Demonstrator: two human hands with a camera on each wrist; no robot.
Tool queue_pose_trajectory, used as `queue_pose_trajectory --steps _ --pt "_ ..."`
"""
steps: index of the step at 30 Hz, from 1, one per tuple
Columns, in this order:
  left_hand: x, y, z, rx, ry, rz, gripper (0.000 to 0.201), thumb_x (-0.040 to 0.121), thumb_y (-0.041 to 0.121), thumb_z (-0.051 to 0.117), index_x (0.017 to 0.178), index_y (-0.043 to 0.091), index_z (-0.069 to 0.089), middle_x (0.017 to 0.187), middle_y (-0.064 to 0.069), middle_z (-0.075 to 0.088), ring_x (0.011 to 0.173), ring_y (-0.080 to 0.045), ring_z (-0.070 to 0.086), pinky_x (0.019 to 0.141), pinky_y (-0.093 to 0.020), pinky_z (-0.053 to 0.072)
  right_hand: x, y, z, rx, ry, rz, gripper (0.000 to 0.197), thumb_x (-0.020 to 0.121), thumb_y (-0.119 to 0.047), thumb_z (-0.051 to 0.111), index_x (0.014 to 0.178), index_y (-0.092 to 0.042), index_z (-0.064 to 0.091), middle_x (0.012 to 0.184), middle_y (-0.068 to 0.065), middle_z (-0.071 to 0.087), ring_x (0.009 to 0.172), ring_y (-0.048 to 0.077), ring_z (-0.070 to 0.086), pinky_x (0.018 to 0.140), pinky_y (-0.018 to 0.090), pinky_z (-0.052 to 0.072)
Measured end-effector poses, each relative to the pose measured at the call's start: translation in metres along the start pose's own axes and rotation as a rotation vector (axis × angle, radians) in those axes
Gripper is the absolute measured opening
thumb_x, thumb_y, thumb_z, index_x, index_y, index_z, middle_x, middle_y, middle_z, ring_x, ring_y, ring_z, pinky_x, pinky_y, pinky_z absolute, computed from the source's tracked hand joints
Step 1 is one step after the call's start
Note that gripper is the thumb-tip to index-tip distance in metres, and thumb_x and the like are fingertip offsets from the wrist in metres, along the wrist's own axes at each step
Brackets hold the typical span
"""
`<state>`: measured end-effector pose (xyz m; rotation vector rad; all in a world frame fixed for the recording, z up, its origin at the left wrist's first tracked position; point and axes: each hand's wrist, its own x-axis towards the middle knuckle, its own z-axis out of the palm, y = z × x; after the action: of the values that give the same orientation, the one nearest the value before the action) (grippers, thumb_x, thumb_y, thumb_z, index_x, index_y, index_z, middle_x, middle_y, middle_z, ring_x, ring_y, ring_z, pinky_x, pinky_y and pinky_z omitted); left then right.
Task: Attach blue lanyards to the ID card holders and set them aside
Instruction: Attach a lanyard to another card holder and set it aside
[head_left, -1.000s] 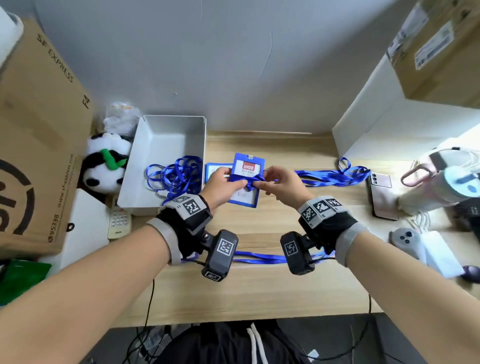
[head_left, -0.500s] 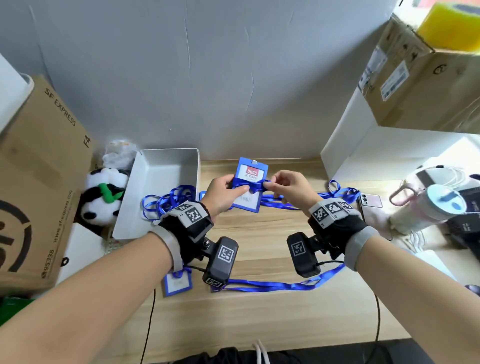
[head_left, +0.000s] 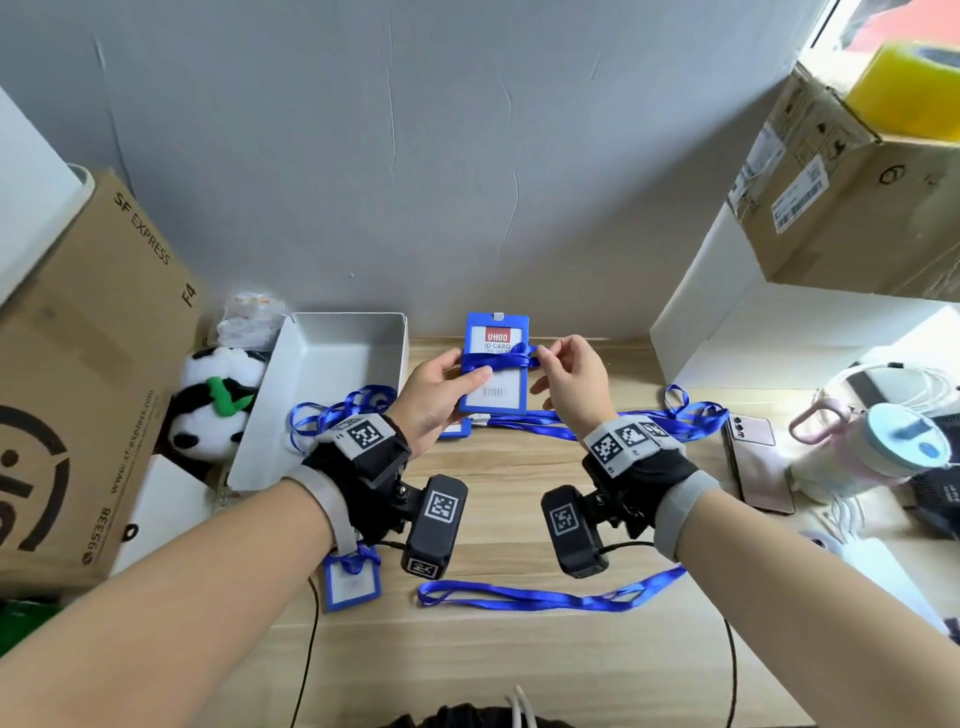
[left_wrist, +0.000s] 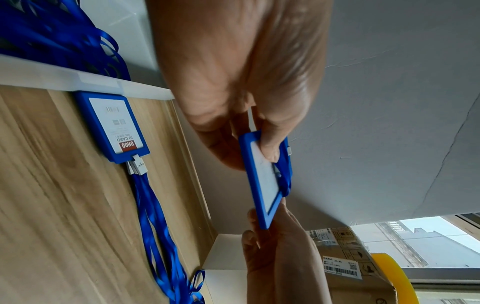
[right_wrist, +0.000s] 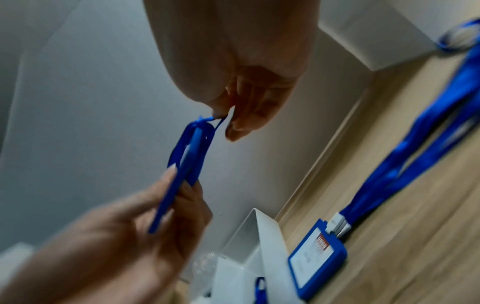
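My left hand (head_left: 441, 395) grips a blue ID card holder (head_left: 496, 382) upright above the desk, thumb across its face. A blue lanyard (head_left: 501, 358) is wrapped around the holder's middle, and my right hand (head_left: 558, 364) pinches the lanyard's end at the holder's right edge. The left wrist view shows the holder (left_wrist: 265, 181) edge-on between my fingers. In the right wrist view the lanyard (right_wrist: 197, 131) loops round the holder and runs to my pinching fingertips (right_wrist: 221, 112). Another holder with lanyards attached (head_left: 519, 415) lies flat behind my hands, and a third holder (head_left: 350, 584) lies under my left wrist.
A white open box (head_left: 332, 395) stands at the left with blue lanyards (head_left: 337, 410) spilling beside it. A loose lanyard (head_left: 545, 597) lies across the front of the desk. A phone (head_left: 758, 462), a cup and cables are at the right; cardboard boxes (head_left: 88, 374) flank both sides.
Both hands have lifted the holder higher off the desk and turned it upright. The lanyard is now wound flat across its middle, with my right hand pulling its end to the right.
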<state>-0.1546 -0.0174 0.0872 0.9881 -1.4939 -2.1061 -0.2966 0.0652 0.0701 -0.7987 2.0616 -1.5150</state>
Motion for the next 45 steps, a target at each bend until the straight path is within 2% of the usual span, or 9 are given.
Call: queue_pose_trajectory --steps 9,15,21,25,28,32,39,42,45 --pt "0.001 0.003 -0.009 -0.046 -0.217 -0.035 0.026 0.091 0.004 0.053 0.113 0.013 0.061 0.107 -0.003 0.067 0.097 -0.015 0.064 0.090 -0.032 0.051 0.014 0.017 0.011 -0.239 -0.016 0.005 0.010 0.091 -0.012 0.050 0.087 -0.003 0.048 0.072 -0.001 0.058 0.053 0.013 0.056 0.057 0.032 0.046" --pt "0.002 0.008 -0.017 0.292 -0.288 -0.054 0.047 0.084 -0.003 0.062 0.126 0.018 0.055 0.101 0.000 0.061 0.084 -0.002 0.062 0.072 -0.013 0.051 0.033 0.016 -0.014 0.213 -0.018 0.351 0.024 0.096 -0.010 0.046 0.072 -0.014 0.042 0.061 0.005 0.054 0.037 0.008 0.056 0.036 0.013 0.038" --pt "0.013 -0.006 -0.041 0.320 0.056 -0.070 0.036 0.080 -0.009 0.065 0.112 0.007 0.059 0.089 -0.008 0.065 0.071 -0.008 0.065 0.060 -0.013 0.053 0.059 0.004 -0.060 0.618 0.133 0.396 0.024 0.099 -0.014 0.040 0.075 -0.015 0.042 0.045 -0.003 0.057 0.041 0.009 0.060 0.046 0.017 0.050" --pt "0.016 -0.002 -0.048 0.080 0.224 -0.049 0.013 0.086 0.000 0.061 0.090 0.011 0.064 0.091 -0.007 0.067 0.077 -0.012 0.066 0.082 -0.028 0.053 0.063 0.024 -0.070 0.305 0.207 0.554 0.028 0.095 -0.008 0.044 0.067 -0.009 0.045 0.050 0.004 0.042 0.033 0.011 0.046 0.046 0.025 0.047" --pt "0.012 0.008 -0.047 0.032 0.123 -0.040 0.013 0.090 0.009 0.057 0.095 0.017 0.066 0.094 -0.003 0.068 0.089 -0.017 0.063 0.092 -0.036 0.048 0.060 0.041 -0.070 0.011 0.088 0.695 0.015 0.091 -0.006 0.048 0.083 0.004 0.057 0.067 0.011 0.051 0.061 0.023 0.052 0.061 0.031 0.045" --pt "0.008 0.019 -0.036 0.071 -0.079 -0.083 0.012 0.089 0.011 0.058 0.097 0.013 0.067 0.094 -0.006 0.069 0.083 -0.015 0.065 0.077 -0.028 0.055 0.045 0.032 -0.050 -0.210 -0.147 0.494 0.031 0.092 -0.021 0.054 0.117 -0.004 0.058 0.111 0.010 0.059 0.098 0.021 0.051 0.079 0.030 0.042" --pt "0.004 0.025 -0.018 0.304 -0.256 -0.141 0.007 0.087 0.018 0.062 0.081 0.014 0.064 0.074 -0.001 0.065 0.065 -0.010 0.060 0.061 -0.020 0.050 0.014 -0.016 -0.009 0.186 -0.903 0.505 0.060 0.094 -0.060 0.025 0.114 -0.016 0.061 0.108 0.002 0.070 0.097 0.015 0.065 0.093 0.030 0.045" --pt "0.006 0.026 -0.027 0.361 -0.250 -0.174 0.012 0.086 0.022 0.063 0.079 0.012 0.061 0.071 -0.004 0.060 0.061 -0.013 0.055 0.055 -0.021 0.046 0.017 -0.016 -0.002 -0.075 -0.828 0.362 0.058 0.083 -0.069 0.044 0.094 -0.016 0.065 0.094 0.007 0.069 0.083 0.019 0.060 0.091 0.031 0.047" --pt "0.005 0.025 -0.039 0.487 -0.149 -0.173 0.014 0.087 0.022 0.064 0.080 0.011 0.059 0.067 -0.003 0.055 0.054 -0.011 0.050 0.046 -0.017 0.041 0.022 -0.011 -0.009 -0.166 -0.619 0.163 0.033 0.090 -0.038 0.058 0.065 -0.017 0.054 0.061 -0.001 0.050 0.059 0.015 0.041 0.058 0.020 0.039"
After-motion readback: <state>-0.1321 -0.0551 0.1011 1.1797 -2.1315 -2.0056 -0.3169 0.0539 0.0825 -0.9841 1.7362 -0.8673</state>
